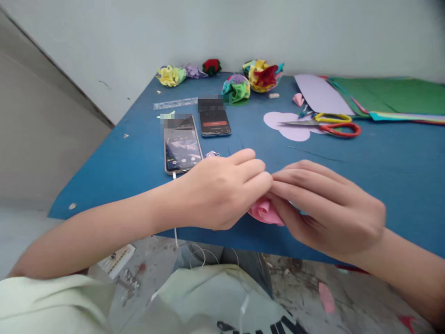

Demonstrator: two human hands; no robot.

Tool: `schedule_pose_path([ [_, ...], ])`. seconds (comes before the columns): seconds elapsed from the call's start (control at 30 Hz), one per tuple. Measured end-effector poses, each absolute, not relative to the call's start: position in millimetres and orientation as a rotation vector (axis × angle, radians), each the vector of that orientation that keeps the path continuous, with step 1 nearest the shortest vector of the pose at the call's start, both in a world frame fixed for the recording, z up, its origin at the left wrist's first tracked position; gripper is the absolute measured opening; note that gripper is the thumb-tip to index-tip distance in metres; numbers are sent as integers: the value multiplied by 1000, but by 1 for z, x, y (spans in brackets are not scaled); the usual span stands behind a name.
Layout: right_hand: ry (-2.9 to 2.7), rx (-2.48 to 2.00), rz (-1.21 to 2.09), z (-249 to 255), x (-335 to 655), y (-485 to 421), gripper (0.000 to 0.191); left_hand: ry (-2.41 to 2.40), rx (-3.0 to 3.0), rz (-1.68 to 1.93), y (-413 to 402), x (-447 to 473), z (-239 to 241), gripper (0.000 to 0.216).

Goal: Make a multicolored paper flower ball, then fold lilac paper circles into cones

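Note:
Over the front part of the blue table, my left hand and my right hand meet at the fingertips. A pink paper flower with rolled petals shows beneath and between them. Both hands are closed with the fingers pressed together around its upper side. My fingers cover most of the flower, so its far side and the exact pinch are hidden. Just behind my left hand, a small shiny purplish item is partly covered. A thin dark wire lies beyond my right hand.
Two phones lie left of centre: a corded phone and a dark phone. A clear ruler is behind them. Finished paper flowers line the wall. Scissors rest on a lilac petal cutout, near green paper sheets.

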State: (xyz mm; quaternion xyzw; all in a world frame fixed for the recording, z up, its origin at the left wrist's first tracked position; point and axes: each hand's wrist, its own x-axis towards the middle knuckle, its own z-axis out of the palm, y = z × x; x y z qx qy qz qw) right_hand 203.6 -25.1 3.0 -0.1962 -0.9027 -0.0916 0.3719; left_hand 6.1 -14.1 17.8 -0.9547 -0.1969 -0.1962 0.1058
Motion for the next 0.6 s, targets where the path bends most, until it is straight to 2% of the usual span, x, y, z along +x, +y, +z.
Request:
schedule_pose_path([
  [0.23, -2505, -527, 34, 12, 208, -19, 7, -345, -2579, -539, -20, -1, 14, 15],
  [0.4, -2441, -314, -477, 7, 209, -21, 25, -543, -2617, -638, -19, 2, 12, 16],
  [0.5, -2474, -338, -725, 6, 204, -19, 20, -767, -2644, -662, -16, 4, 8, 14],
  [0.53, -2456, -355, -713, 6, 203, -17, 14, -755, -2613, -658, -16, 5, 6, 14],
  [0.6, -2476, -440, -456, 6, 202, -11, 6, -589, -2469, -624, -14, 5, 2, 15],
])
